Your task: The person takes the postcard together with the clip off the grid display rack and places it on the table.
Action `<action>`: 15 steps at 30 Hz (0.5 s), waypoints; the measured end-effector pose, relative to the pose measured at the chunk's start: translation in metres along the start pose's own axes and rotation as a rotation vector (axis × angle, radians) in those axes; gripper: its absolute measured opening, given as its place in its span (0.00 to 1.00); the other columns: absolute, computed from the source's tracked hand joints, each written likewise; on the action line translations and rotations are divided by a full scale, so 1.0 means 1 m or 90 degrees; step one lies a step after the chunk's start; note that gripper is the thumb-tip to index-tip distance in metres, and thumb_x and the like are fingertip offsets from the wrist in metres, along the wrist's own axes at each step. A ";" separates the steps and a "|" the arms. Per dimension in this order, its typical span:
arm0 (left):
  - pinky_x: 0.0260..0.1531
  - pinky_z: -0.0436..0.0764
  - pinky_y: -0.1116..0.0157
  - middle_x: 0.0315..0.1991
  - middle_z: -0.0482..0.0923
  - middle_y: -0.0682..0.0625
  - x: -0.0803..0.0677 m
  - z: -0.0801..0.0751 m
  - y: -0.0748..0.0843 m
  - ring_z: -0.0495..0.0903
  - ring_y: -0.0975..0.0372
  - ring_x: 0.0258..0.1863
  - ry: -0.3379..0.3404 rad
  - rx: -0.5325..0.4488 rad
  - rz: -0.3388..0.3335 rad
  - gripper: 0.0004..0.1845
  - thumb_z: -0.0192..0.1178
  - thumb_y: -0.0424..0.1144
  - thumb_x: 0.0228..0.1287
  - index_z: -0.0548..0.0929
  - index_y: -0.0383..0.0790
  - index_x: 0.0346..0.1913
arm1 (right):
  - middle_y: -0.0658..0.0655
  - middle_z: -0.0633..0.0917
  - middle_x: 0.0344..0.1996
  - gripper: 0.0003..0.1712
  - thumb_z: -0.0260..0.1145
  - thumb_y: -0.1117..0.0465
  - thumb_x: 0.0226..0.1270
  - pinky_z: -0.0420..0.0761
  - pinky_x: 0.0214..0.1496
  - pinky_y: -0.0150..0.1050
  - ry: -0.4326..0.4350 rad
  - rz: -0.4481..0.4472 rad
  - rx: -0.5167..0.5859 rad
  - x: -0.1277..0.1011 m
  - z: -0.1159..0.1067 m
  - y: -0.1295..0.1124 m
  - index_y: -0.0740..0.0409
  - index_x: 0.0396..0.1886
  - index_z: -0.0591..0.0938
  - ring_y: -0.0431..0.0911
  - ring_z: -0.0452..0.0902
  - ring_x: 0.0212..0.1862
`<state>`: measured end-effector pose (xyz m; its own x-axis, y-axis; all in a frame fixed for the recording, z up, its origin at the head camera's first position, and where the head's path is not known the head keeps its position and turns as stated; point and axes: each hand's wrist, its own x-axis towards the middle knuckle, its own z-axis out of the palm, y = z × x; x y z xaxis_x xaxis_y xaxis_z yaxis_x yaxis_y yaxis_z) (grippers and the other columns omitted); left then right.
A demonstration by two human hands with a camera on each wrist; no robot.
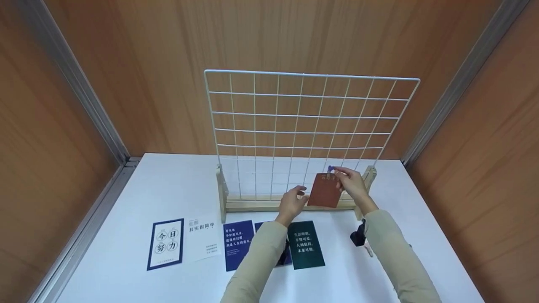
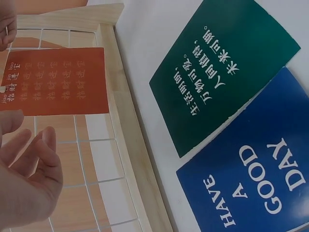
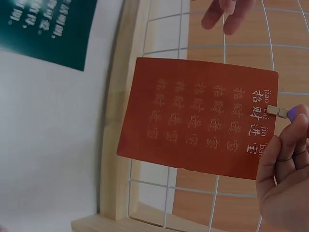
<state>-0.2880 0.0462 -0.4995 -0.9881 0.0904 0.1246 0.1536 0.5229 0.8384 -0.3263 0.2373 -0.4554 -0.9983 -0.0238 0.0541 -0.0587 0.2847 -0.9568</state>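
A red card (image 1: 323, 191) with rows of Chinese characters is upright against the lower right of a white wire grid (image 1: 311, 75). On its top edge sits a small wooden clothespin (image 3: 277, 111) with a purple end. My right hand (image 1: 353, 185) pinches the clothespin by that purple end. To the left of the card, my left hand (image 1: 292, 204) hovers before the grid, its fingers loosely bent and holding nothing. The grid stands in a pale wooden base (image 1: 252, 206).
On the white table (image 1: 177, 181) lie a blue-framed card (image 1: 181, 242), a white card (image 1: 202, 240), a dark blue card (image 1: 238, 246), a "HAVE A GOOD DAY" card (image 2: 251, 179) and a green card (image 1: 306, 246). A black object (image 1: 358, 236) lies near my right sleeve. Wooden walls enclose the table.
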 end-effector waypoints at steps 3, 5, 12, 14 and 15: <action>0.37 0.75 0.62 0.42 0.77 0.46 0.003 0.001 0.002 0.75 0.56 0.41 0.012 0.001 0.007 0.15 0.55 0.36 0.59 0.76 0.38 0.50 | 0.56 0.74 0.14 0.20 0.52 0.61 0.66 0.73 0.20 0.34 -0.001 0.001 0.004 0.002 0.002 -0.002 0.67 0.54 0.71 0.40 0.68 0.16; 0.37 0.75 0.62 0.42 0.77 0.46 0.005 0.001 0.003 0.76 0.56 0.40 0.019 0.003 0.017 0.15 0.55 0.35 0.59 0.76 0.37 0.50 | 0.56 0.74 0.14 0.20 0.52 0.61 0.66 0.73 0.20 0.34 -0.004 0.000 0.006 0.003 0.002 -0.003 0.67 0.54 0.71 0.41 0.68 0.16; 0.37 0.75 0.63 0.42 0.77 0.47 0.009 0.004 0.007 0.76 0.57 0.39 0.039 0.018 0.036 0.14 0.55 0.33 0.59 0.77 0.38 0.49 | 0.54 0.73 0.14 0.20 0.49 0.61 0.68 0.72 0.20 0.34 -0.017 0.001 -0.008 0.004 0.002 -0.003 0.64 0.56 0.70 0.40 0.67 0.15; 0.37 0.75 0.63 0.42 0.77 0.47 0.010 0.007 0.007 0.77 0.57 0.39 0.046 0.012 0.032 0.14 0.55 0.33 0.59 0.77 0.38 0.49 | 0.53 0.73 0.12 0.20 0.49 0.61 0.68 0.72 0.18 0.32 -0.018 -0.006 -0.003 0.006 0.002 -0.002 0.65 0.56 0.70 0.39 0.67 0.14; 0.36 0.75 0.63 0.42 0.77 0.47 0.010 0.008 0.008 0.77 0.57 0.38 0.048 0.009 0.028 0.14 0.55 0.33 0.59 0.77 0.39 0.49 | 0.53 0.73 0.12 0.20 0.49 0.61 0.68 0.71 0.17 0.32 -0.018 -0.007 0.000 0.006 0.002 -0.002 0.65 0.56 0.70 0.39 0.67 0.14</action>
<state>-0.2966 0.0575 -0.4960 -0.9783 0.0490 0.2013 0.1962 0.5320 0.8237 -0.3319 0.2342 -0.4538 -0.9969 -0.0543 0.0562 -0.0694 0.2845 -0.9562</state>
